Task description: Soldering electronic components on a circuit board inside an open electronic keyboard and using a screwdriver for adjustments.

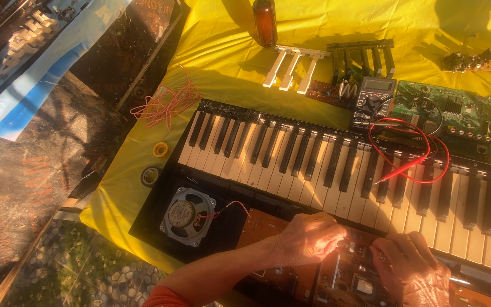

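Keyboard circuit board [291,267], brown and exposed, lies in the opened electronic keyboard [336,165] on the yellow-covered table [223,51]; it looks stiff, light and fragile, best held by its edges. A green board [456,113] and multimeter [373,99] lie beyond. Left hand [308,239] and right hand [413,267] pinch small parts on it, fingers curled nearly closed.

Brown circuit board [291,273] lies exposed inside the opened keyboard [336,165].

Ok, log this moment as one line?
left hand: on brown board | right hand: fingertips on same board | keyboard: open | speaker: left | meter: behind keys
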